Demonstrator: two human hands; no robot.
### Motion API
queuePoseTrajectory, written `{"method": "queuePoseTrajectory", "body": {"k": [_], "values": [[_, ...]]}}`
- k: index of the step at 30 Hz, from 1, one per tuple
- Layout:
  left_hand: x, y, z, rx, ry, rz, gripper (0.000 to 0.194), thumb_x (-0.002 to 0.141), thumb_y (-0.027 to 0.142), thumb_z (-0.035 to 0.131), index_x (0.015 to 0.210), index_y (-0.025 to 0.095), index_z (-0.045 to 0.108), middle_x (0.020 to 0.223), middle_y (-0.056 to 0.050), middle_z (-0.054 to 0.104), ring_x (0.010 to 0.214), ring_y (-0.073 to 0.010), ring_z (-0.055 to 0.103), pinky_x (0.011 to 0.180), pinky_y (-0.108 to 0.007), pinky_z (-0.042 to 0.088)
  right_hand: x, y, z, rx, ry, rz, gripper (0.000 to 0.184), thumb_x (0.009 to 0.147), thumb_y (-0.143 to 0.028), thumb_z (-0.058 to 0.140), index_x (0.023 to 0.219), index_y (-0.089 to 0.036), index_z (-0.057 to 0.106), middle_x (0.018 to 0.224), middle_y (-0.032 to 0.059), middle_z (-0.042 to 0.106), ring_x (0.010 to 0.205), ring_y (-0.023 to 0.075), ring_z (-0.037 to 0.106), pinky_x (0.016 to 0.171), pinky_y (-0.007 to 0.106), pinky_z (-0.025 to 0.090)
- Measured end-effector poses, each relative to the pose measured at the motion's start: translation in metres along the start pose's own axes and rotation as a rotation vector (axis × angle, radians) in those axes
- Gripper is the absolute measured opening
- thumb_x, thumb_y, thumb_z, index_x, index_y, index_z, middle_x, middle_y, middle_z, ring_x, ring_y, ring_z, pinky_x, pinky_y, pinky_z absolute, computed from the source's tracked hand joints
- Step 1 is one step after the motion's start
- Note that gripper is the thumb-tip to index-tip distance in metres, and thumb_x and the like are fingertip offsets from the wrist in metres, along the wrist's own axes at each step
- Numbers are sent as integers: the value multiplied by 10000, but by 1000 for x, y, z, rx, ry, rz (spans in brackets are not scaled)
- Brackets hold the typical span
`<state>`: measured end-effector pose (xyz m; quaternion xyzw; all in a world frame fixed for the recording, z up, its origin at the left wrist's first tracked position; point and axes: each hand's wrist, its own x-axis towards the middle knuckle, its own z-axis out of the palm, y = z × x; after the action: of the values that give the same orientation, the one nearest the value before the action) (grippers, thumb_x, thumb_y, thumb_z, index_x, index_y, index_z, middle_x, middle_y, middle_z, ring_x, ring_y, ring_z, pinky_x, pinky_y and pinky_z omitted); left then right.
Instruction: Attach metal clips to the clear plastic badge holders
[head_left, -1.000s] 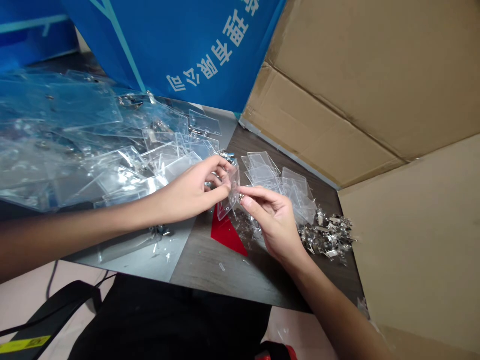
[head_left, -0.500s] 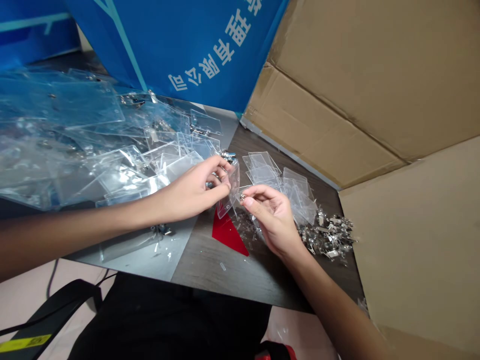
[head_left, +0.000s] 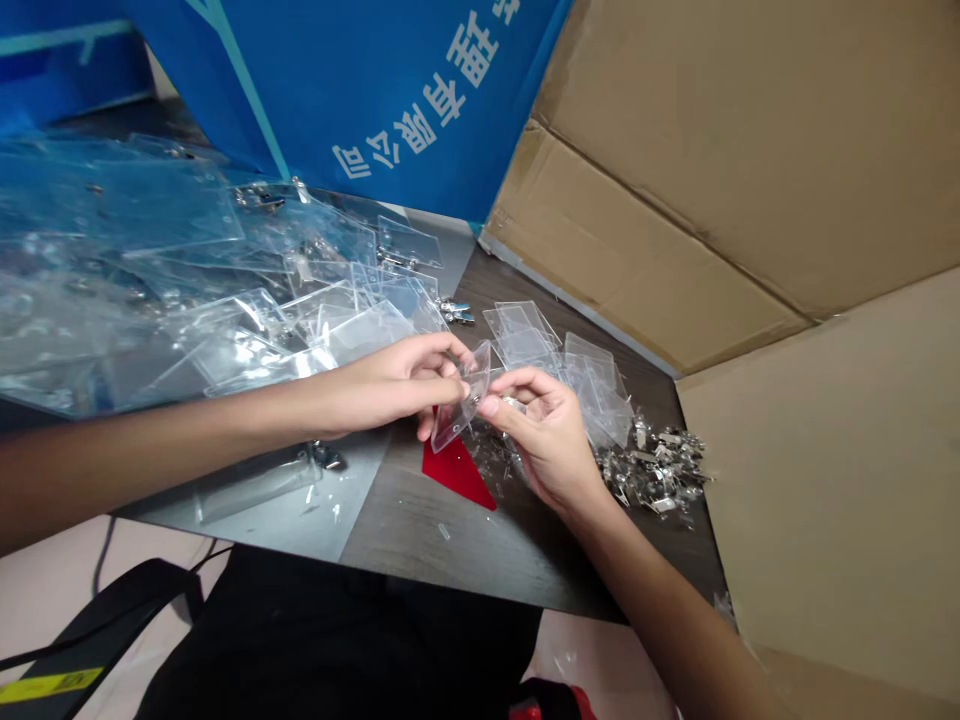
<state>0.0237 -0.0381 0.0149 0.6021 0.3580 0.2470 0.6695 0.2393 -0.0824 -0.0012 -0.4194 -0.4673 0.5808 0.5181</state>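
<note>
Between the fingers of my left hand (head_left: 409,385) is a clear plastic badge holder (head_left: 454,420), held tilted above the table. My right hand (head_left: 544,425) pinches a small metal badge clip (head_left: 516,403) by the holder's edge, its fingertips close against the plastic. My fingers partly hide the clip, and I cannot tell whether it is fastened to the holder. Just behind my right hand lies a stack of clear badge holders (head_left: 596,385). A heap of metal clips (head_left: 660,470) sits to the right of that hand.
A large pile of clear holders with clips (head_left: 187,260) covers the table's left side. A red triangular piece (head_left: 461,475) lies below my hands. Cardboard (head_left: 637,230) stands along the right and back, beside a blue printed panel (head_left: 337,80). The dark table edge runs in front.
My left hand has come slightly down and right, bringing the badge holder up against my right fingertips. The clip and the holder, apart before, now meet. My right hand has barely moved.
</note>
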Motion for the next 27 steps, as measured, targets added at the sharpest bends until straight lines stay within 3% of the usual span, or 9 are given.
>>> {"method": "queuePoseTrajectory", "body": {"k": [5, 11, 13, 17, 20, 27], "values": [[-4, 8, 1, -188, -29, -46, 474, 909, 467, 903, 1177, 163, 658, 831, 2, 648, 643, -132, 604, 558, -261, 474, -3, -6, 0, 22, -73, -54, 305, 718, -368, 1092, 922, -291, 879, 877, -13, 860, 816, 159, 800, 804, 310, 693], [-3, 11, -1, -180, -37, -47, 636, 817, 548, 985, 1231, 155, 705, 828, 7, 602, 649, -110, 479, 559, -254, 368, -5, -10, 1, -51, -77, -122, 311, 746, -361, 1068, 977, -291, 872, 929, 5, 883, 904, 209, 850, 857, 374, 731], [-3, 12, 0, -163, -38, -71, 676, 779, 524, 1003, 1266, 165, 701, 874, -3, 622, 689, -120, 504, 586, -259, 357, -6, -10, 2, -50, -62, -125, 322, 732, -343, 1071, 961, -284, 853, 926, 1, 881, 878, 204, 848, 848, 371, 737], [-3, 13, 0, -83, 30, -88, 710, 680, 468, 1027, 1251, 199, 702, 1045, -49, 692, 895, -201, 646, 707, -304, 438, -6, -11, 4, -65, -55, -174, 295, 739, -291, 1057, 910, -270, 817, 893, -7, 863, 856, 192, 842, 817, 346, 734], [-2, 11, -1, 0, 106, -62, 678, 674, 486, 1013, 1212, 203, 713, 1045, -50, 697, 976, -238, 665, 816, -354, 481, -7, -10, 5, -116, -44, -242, 253, 764, -220, 1013, 933, -271, 831, 916, -5, 860, 869, 183, 829, 807, 333, 718], [-1, 6, -1, 123, 242, -19, 655, 680, 558, 987, 1153, 215, 691, 846, 37, 544, 776, -172, 531, 717, -316, 392, -11, -8, 6, -265, 27, -328, 266, 777, -205, 984, 1001, -270, 858, 971, 11, 878, 888, 201, 825, 850, 382, 710]]}}
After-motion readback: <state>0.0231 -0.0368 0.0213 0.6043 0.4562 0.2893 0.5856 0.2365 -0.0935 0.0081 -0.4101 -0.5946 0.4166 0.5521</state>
